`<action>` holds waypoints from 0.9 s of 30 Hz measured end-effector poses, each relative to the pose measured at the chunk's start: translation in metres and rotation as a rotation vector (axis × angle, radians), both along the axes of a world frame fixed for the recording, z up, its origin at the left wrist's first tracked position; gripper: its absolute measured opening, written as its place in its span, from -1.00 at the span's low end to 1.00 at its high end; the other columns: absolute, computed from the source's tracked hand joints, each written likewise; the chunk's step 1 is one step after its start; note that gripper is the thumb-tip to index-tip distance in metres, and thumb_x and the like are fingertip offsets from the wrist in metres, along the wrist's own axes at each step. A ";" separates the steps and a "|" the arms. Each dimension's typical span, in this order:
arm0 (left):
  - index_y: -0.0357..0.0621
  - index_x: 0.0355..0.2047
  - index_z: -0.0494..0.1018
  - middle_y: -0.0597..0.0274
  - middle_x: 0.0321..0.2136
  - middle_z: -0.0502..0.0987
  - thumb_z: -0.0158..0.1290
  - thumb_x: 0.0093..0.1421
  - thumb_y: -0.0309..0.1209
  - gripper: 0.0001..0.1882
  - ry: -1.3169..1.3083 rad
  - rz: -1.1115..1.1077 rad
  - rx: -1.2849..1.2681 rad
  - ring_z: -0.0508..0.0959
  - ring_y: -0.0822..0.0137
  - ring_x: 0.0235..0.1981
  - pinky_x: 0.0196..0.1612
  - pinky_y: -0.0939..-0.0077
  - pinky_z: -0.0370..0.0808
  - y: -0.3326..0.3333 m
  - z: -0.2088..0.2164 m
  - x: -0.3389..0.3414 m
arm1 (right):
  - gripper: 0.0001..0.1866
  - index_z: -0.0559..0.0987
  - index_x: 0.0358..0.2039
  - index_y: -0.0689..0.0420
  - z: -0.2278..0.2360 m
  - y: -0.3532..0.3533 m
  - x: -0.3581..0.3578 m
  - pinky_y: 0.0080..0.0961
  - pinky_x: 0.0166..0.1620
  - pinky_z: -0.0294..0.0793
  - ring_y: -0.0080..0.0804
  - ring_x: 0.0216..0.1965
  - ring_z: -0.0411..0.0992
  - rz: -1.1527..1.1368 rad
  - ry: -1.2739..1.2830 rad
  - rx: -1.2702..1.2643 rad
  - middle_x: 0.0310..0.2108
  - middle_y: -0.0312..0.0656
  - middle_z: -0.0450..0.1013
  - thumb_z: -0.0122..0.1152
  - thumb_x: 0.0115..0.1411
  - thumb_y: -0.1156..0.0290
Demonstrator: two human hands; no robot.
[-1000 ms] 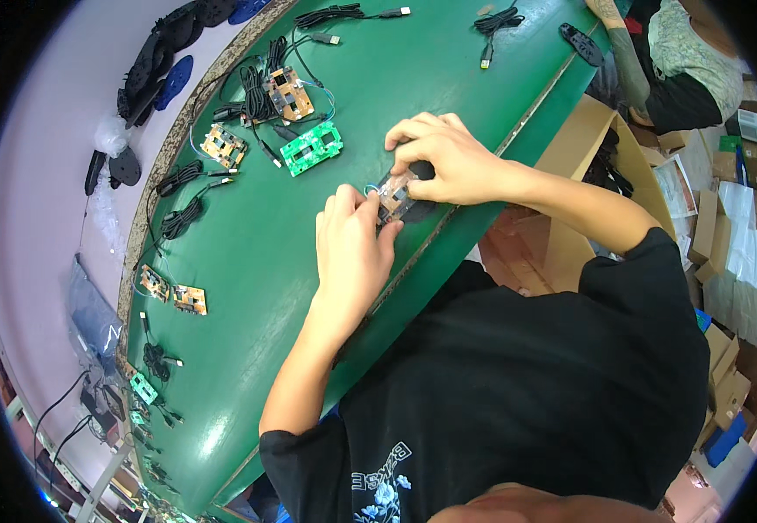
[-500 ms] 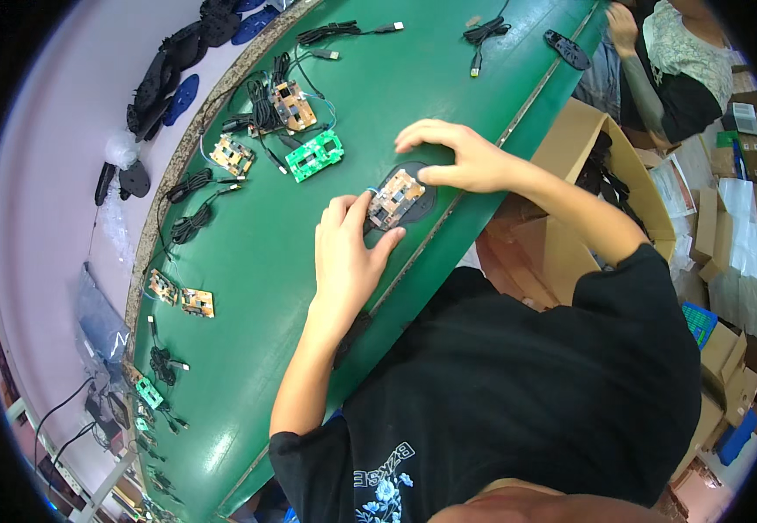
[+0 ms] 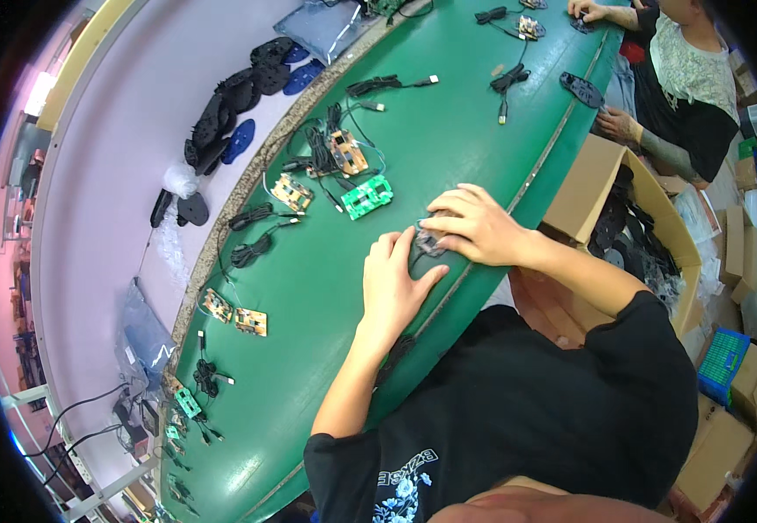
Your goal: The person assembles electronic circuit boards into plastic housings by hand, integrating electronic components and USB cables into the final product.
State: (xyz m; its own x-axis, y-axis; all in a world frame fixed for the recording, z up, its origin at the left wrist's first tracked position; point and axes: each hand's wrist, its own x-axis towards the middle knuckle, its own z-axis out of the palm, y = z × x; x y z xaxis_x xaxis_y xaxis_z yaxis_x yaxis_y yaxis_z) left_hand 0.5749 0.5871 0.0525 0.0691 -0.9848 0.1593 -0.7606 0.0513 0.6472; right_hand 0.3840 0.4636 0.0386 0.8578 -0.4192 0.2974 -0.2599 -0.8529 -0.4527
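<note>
A small brown circuit board sits on a black oval base, seemingly a mouse base, on the green bench near its front edge. My left hand is at its left side, index fingertip against the board's edge and thumb spread below, steadying it. From the right, my right hand reaches over the top, with bent fingers and thumb closed on the board. Those fingers hide most of the board and base. Just beyond lies a green circuit board, beside a brown board with a black cable.
Coiled black USB cables and more boards lie along the bench's far side. Black and blue shells rest on the pale ledge. At right stands a cardboard box of black parts. Another person works at the upper right.
My right hand has come down from beside the board to grip over it, covering it. The view has shifted, so the bench's contents appear further right and lower.
</note>
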 end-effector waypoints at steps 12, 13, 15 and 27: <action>-0.21 -0.34 0.58 0.20 -0.54 0.50 0.21 0.16 -0.49 -0.93 0.022 0.437 -0.256 0.48 0.31 -0.54 -0.47 0.42 0.40 0.063 -0.044 0.108 | -0.72 0.59 -0.04 0.14 0.082 -0.136 0.074 -0.24 0.16 0.41 -0.10 0.10 0.44 -0.067 -0.153 -0.175 0.02 -0.07 0.50 0.17 0.23 0.48; -0.20 -0.35 0.58 0.21 -0.56 0.49 0.21 0.16 -0.49 -0.93 0.053 0.486 -0.231 0.46 0.32 -0.57 -0.50 0.42 0.38 0.065 -0.045 0.109 | -0.73 0.59 -0.06 0.12 0.073 -0.151 0.118 -0.21 0.13 0.43 -0.07 0.08 0.46 -0.050 -0.148 -0.121 0.01 -0.09 0.51 0.19 0.22 0.40; -0.20 -0.37 0.59 0.22 -0.59 0.48 0.20 0.17 -0.49 -0.95 0.062 0.519 -0.252 0.41 0.34 -0.65 -0.55 0.45 0.34 0.071 -0.050 0.111 | -0.66 0.58 -0.04 0.09 0.050 -0.184 0.206 -0.18 0.11 0.46 -0.03 0.07 0.46 -0.109 -0.120 -0.033 0.01 -0.07 0.51 0.23 0.20 0.24; -0.21 -0.30 0.60 0.16 -0.50 0.50 0.22 0.13 -0.50 -0.88 0.221 0.527 -0.209 0.48 0.26 -0.53 -0.45 0.42 0.44 0.078 -0.058 0.115 | -0.60 0.63 -0.08 0.13 0.030 -0.227 0.325 -0.23 0.04 0.53 0.01 -0.06 0.57 -0.436 -0.221 0.144 -0.13 0.07 0.60 0.30 0.06 0.27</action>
State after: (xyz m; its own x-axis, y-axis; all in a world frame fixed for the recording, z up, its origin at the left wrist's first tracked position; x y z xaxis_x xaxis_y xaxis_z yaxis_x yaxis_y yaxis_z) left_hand 0.6903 0.6652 -0.0051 0.5925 -0.7584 0.2717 -0.5667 -0.1526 0.8097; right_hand 0.7086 0.2364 0.0684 0.5171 -0.7743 0.3648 -0.4620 -0.6113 -0.6425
